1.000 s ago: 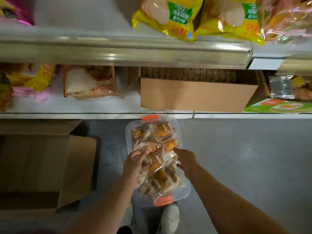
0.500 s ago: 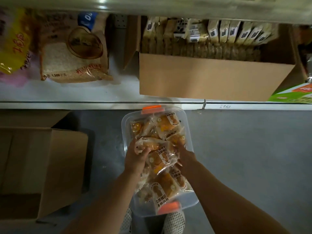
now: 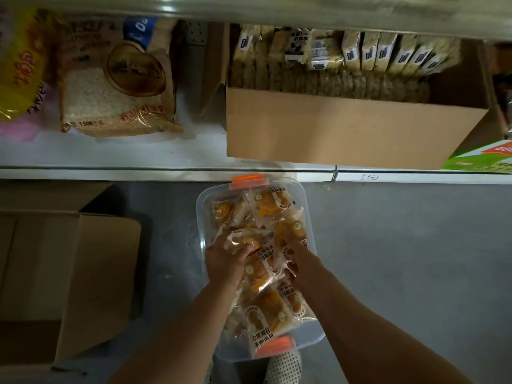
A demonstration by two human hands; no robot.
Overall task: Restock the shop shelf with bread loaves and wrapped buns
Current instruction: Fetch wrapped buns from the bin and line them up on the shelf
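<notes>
Sitting on grey floor below the white shelf, tub (both grips clutching wrapped buns).

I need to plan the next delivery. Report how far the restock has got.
Done: a bread loaf and a cardboard box of packets sit on the shelf. In hand: the left hand and right hand grip wrapped buns in the clear tub. Left: the tub looks full.
</notes>
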